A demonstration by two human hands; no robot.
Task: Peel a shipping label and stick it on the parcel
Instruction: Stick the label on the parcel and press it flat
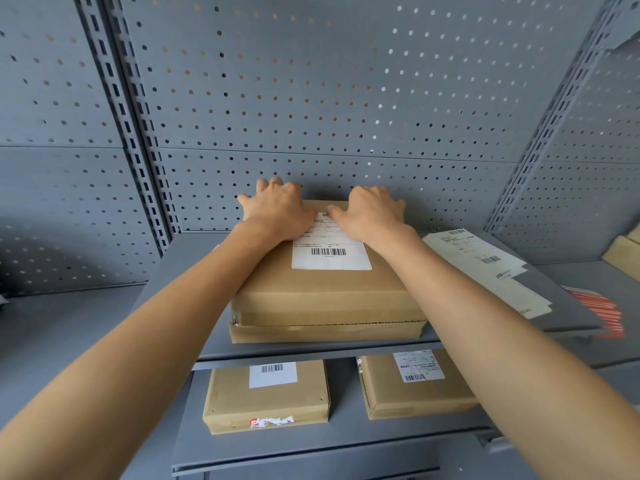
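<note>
A brown cardboard parcel (325, 292) lies on the grey upper shelf (571, 306), resting on a second flat carton. A white shipping label (330, 252) with a barcode lies flat on the parcel's top. My left hand (277, 209) presses palm-down on the label's far left part, fingers spread toward the parcel's back edge. My right hand (372, 213) presses flat on the label's far right part. Both hands cover the label's upper corners.
A strip of label sheets (485, 265) lies to the right of the parcel on the same shelf. Red-striped tape or stickers (599, 306) lie further right. Two labelled cartons (266, 396) (415, 386) sit on the lower shelf. A perforated grey back panel (311, 98) stands behind.
</note>
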